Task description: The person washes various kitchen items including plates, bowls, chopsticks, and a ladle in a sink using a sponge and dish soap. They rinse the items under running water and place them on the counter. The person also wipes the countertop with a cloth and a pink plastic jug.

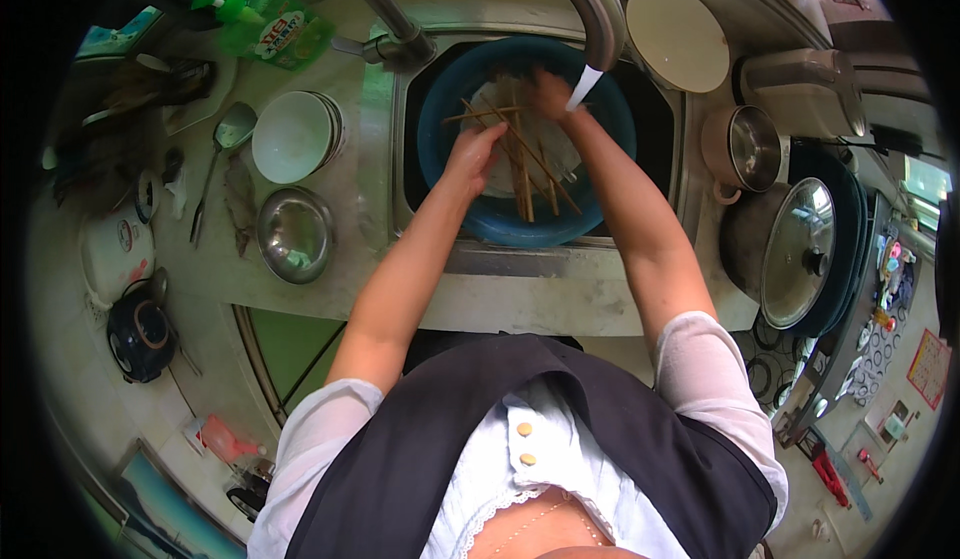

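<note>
A blue plastic basin (619,176) sits in the sink, with several wooden chopsticks (526,184) lying crossed inside over a pale, unclear shape. My left hand (478,155) is at the basin's left part, thumb against the chopsticks; whether its fingers grip one is not plain. My right hand (551,93) is blurred at the back right of the basin, partly behind the water stream, and what it touches cannot be told. Water (584,87) runs from the curved metal faucet (604,26) onto my right wrist. A clear shiny piece, perhaps a utensil, lies near the chopsticks.
Stacked white bowls (291,137), a metal bowl (295,235) and a ladle (234,125) stand left of the sink. A green soap bottle (276,30) is behind them. On the right are a round cream-coloured lid or board (677,37), a small pot (752,148) and a glass-lidded pot (799,253).
</note>
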### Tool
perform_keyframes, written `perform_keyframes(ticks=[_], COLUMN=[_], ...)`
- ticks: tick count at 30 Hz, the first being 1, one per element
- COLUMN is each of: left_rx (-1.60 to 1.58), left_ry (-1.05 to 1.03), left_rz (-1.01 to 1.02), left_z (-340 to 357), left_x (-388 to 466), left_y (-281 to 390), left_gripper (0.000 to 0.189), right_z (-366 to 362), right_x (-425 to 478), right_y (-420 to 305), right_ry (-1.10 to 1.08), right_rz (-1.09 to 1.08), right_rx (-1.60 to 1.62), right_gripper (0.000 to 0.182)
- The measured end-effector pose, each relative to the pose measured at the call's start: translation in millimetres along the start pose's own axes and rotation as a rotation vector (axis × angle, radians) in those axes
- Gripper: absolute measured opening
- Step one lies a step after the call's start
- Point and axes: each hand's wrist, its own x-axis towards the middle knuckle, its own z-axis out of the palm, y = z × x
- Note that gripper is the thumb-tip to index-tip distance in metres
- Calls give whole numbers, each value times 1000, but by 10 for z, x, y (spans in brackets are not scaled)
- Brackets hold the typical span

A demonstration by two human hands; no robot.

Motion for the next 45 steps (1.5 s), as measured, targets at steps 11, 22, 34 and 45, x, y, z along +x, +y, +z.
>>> perform_keyframes(ticks=[11,22,34,45], left_rx=[-83,-161,211,55], left_ry=[165,518,285,-31], left_rz=[250,770,863,97], left_z=[-212,-635,-216,49], left_x=[-49,476,-110,271], left_y=[-166,1340,38,-421], left_gripper=[34,47,42,24], right_z=[83,-582,97,313], right_x=[-74,-645,-845,-988], right_y=[-17,-183,-369,-343], right_ry=[216,11,170,-98], right_rz=[12,214,64,97], right_rx=[55,-115,-209,-93], right_gripper=[32,24,51,23])
